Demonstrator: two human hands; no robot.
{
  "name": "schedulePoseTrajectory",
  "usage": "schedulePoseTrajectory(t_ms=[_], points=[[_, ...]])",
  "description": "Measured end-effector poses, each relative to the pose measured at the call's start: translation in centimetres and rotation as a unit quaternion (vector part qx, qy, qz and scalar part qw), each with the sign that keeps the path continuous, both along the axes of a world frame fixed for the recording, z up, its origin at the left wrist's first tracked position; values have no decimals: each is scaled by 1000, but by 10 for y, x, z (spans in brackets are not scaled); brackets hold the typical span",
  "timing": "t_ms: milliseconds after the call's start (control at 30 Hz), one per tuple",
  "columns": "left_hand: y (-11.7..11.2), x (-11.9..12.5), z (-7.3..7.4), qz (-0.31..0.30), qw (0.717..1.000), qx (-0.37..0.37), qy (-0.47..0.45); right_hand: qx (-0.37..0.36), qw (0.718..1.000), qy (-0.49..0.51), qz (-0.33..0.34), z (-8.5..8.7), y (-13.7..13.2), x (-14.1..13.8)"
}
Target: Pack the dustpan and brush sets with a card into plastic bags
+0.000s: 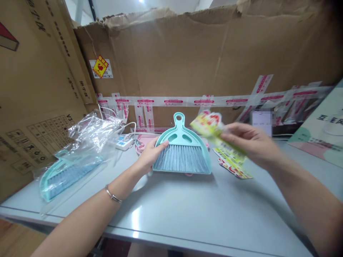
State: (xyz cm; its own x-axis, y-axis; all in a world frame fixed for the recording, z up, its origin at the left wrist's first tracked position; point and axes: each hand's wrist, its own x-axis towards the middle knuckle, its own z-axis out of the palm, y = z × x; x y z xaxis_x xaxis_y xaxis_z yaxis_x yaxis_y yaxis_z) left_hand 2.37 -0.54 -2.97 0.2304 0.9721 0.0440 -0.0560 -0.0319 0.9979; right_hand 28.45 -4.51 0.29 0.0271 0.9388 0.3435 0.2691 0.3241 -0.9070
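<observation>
My left hand [151, 153] grips the left edge of a mint-green dustpan [208, 157], thumb on the front. A small brush [182, 159] with grey-blue bristles sits in the pan, bristles downward, the handles lined up at the top. To the right of it, my right hand [243, 139] is closed on a printed yellow-green card [206, 125] with red and white shapes, held up near the dustpan handle and slightly blurred. Similar printed cards [235, 166] lie on the table below that hand. Partly hidden behind the dustpan are pink plastic pieces [142, 141].
Another mint dustpan set [64, 175] lies at the left in clear plastic wrapping [93, 128]. Beside it is a white power strip [124, 142] with cables. Large cardboard boxes [171, 53] wall the table's back and left. A phone [261, 121] leans at the back right, near a printed box [321, 125].
</observation>
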Motion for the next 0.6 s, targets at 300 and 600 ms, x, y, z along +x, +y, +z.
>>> schedulePoseTrajectory(t_ms=[300,600], points=[[0,2,-4,-25,999,-1,-22,32,967,-240,83,-12,-18,-73],[3,3,-6,-40,997,4,-64,-8,928,-372,-29,-12,-16,-71]])
